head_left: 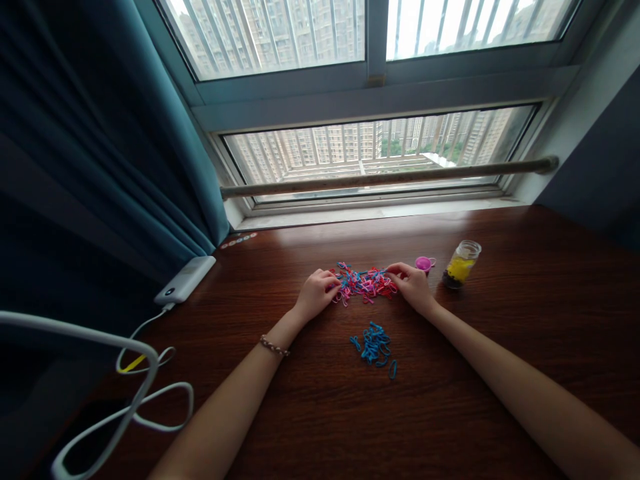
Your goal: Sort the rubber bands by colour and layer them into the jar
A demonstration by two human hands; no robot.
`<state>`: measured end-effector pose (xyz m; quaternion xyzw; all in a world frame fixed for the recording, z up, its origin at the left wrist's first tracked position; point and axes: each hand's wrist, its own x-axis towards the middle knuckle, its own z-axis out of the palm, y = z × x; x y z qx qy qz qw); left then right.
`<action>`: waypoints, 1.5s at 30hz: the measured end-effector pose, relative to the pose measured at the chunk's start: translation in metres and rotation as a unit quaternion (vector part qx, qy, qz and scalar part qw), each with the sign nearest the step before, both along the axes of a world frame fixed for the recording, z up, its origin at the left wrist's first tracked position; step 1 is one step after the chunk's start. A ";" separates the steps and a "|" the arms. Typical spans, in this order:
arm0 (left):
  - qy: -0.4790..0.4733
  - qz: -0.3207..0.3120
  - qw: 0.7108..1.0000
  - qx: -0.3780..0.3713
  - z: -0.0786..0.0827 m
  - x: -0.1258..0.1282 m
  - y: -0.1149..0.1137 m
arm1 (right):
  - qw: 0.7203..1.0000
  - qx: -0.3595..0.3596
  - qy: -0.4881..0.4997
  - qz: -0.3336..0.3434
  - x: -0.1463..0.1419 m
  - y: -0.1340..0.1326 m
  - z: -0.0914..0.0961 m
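Note:
A mixed pile of small rubber bands (pixel 367 283) in pink, red and blue lies on the brown wooden table. My left hand (pixel 319 293) rests at its left edge, fingers curled and pressed together against the bands. What those fingers pinch, if anything, is too small to make out. On the pile's right side, my right hand (pixel 411 283) has thumb and fingertips closed at a blue band. Nearer to me lies a separate small heap of blue rubber bands (pixel 375 345), with a single loop just right of it.
Beyond my right hand stand a small pink cup (pixel 423 265) and an open clear jar (pixel 461 265) with yellow and dark contents. At left, a white power bank (pixel 185 280) trails a white cable (pixel 145 400) beside the blue curtain (pixel 165 167). A barred window is behind the table.

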<state>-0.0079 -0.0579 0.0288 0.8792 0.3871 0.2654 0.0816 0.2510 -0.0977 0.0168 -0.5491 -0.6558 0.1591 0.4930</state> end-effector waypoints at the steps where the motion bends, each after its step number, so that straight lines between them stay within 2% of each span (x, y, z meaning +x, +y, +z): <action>1: 0.001 0.004 1.000 0.003 0.001 0.000 -0.001 | 1.000 -0.004 0.005 -0.002 0.000 0.000 0.000; 7: 0.029 0.047 0.998 0.014 0.001 0.003 -0.004 | 0.999 -0.024 0.038 0.012 0.001 0.003 -0.003; 11: 0.030 0.063 0.998 -0.006 -0.001 0.006 -0.004 | 0.997 -0.035 0.066 0.020 0.001 0.003 -0.003; 21: -0.049 0.093 0.993 -0.046 0.002 0.006 -0.001 | 0.996 -0.047 0.080 0.015 0.000 0.001 0.000; 25: -0.075 0.082 0.993 -0.042 0.000 0.004 0.002 | 0.988 -0.073 0.133 0.042 -0.003 -0.001 0.007; 28: -0.088 0.078 0.992 -0.041 0.000 0.003 0.003 | 0.963 -0.134 0.199 0.121 -0.008 -0.008 0.019; 30: -0.092 0.077 0.992 -0.042 0.000 0.003 0.002 | 0.936 -0.195 0.218 0.198 -0.012 -0.014 0.028; 32: -0.095 0.078 0.992 -0.040 0.000 0.003 0.002 | 0.894 -0.269 0.206 0.292 -0.015 -0.019 0.034; 34: -0.097 0.082 0.991 -0.036 0.000 0.002 0.002 | 0.838 -0.344 0.166 0.391 -0.018 -0.023 0.036; 36: -0.098 0.087 0.991 -0.032 -0.001 0.002 0.003 | 0.790 -0.393 0.117 0.456 -0.020 -0.025 0.035; 37: -0.100 0.090 0.990 -0.031 -0.001 0.002 0.003 | 0.777 -0.406 0.096 0.472 -0.021 -0.025 0.034; 39: -0.102 0.094 0.990 -0.031 -0.002 0.001 0.004 | 0.768 -0.415 0.068 0.484 -0.021 -0.026 0.032; 45: -0.101 0.122 0.987 -0.034 -0.002 0.001 0.004 | 0.765 -0.422 0.046 0.485 -0.020 -0.025 0.035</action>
